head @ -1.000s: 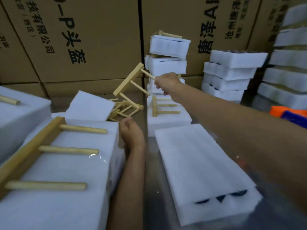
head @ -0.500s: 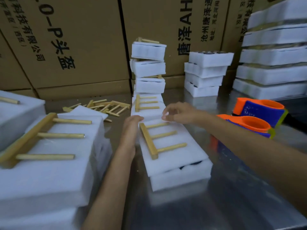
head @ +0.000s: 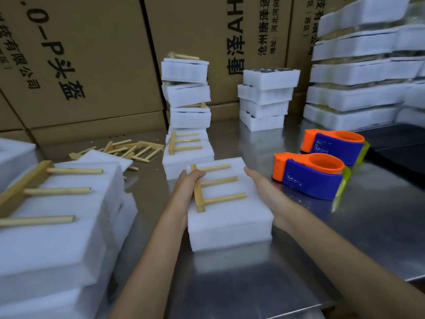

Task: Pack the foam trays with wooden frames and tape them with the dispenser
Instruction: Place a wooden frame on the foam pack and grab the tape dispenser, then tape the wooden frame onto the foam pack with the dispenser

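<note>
White foam tray (head: pixel 230 217), a thick rectangular block with a soft, slightly fuzzy surface, sits on a shiny steel table (head: pixel 299 261) right in front of the person. A pale wooden frame (head: pixel 212 188) lies flat on top of it: one square bar along the left edge with three round dowels running out to the right, like a short comb.

The left hand (head: pixel 186 194) presses against the tray's left side, its thumb hooked over the top and touching the frame's bar. The right hand (head: pixel 268 194) lies flat against the tray's right side, fingers straight and together, gripping nothing.

Just right of the tray stands a tape dispenser (head: pixel 310 176), blue-bodied with an orange top and a yellow-green tail; a small white circular logo shows on its side, too small to read. A second dispenser (head: pixel 334 146) of the same colours sits behind it.

At the left, a large foam stack (head: pixel 57 226) carries another frame. Loose wooden frames (head: pixel 128 150) lie scattered behind it. A leaning tower of packed trays (head: pixel 186 95) stands behind the held tray, with shorter stacks (head: pixel 266 97) to the right.

Brown cardboard cartons (head: pixel 92 65) form the back wall, printed with black Chinese characters running sideways, plus the Latin letters "AH" and "0-P".
</note>
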`<state>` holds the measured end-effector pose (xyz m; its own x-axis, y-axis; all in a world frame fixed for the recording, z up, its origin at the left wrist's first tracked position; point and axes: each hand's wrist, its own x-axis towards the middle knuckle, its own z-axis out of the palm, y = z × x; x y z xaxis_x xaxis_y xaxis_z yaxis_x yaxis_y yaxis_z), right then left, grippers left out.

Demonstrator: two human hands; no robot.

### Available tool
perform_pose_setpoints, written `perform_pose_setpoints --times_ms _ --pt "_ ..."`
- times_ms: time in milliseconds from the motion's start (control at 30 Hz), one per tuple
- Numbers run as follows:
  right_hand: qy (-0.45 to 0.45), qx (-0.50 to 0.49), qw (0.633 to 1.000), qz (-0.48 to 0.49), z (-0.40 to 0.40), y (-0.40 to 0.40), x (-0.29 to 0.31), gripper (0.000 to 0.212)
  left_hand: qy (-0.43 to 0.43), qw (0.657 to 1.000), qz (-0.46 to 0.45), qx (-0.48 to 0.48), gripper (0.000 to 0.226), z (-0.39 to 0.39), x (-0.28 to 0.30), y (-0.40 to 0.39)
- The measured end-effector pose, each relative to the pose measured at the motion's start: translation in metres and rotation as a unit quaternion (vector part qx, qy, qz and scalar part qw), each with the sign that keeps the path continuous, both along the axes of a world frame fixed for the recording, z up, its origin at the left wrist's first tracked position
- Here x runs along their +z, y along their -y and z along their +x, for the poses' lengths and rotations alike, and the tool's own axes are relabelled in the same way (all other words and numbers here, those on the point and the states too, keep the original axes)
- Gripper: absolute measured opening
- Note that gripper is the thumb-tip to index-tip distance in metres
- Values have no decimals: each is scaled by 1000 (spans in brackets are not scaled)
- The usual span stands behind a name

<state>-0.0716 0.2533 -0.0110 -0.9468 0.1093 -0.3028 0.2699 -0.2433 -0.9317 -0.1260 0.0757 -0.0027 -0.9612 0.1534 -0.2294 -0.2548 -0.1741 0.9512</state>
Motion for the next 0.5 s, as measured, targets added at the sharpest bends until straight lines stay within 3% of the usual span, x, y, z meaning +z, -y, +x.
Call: perform_pose_setpoints --times_ms 67,100,167,233,300,333,433,500 --pt "-53 -75 971 222 2 -14 6 48 -4 1000 -25 3 78 2 2 -12" --pt "-114 -131 922 346 5 -23 10 47 -11 999 -33 2 83 2 1 -15" --pt "-192 -248 784 536 11 -48 18 41 -17 999 -32 4 81 0 -2 -16" --pt "-95 -263 682 676 15 -74 20 51 -19 999 -31 12 65 -2 0 -14" --pt "65 -180 598 778 14 -91 15 68 -39 995 -73 56 51 -4 8 -13" --pt "101 -149 574 799 13 -96 13 67 -57 990 -95 87 48 -4 11 -13" --pt "70 -131 584 798 8 -113 14 52 -120 977 -131 121 43 -2 22 -13" --pt "-9 -151 631 761 6 -124 13 49 -157 970 -147 115 37 0 29 -12"
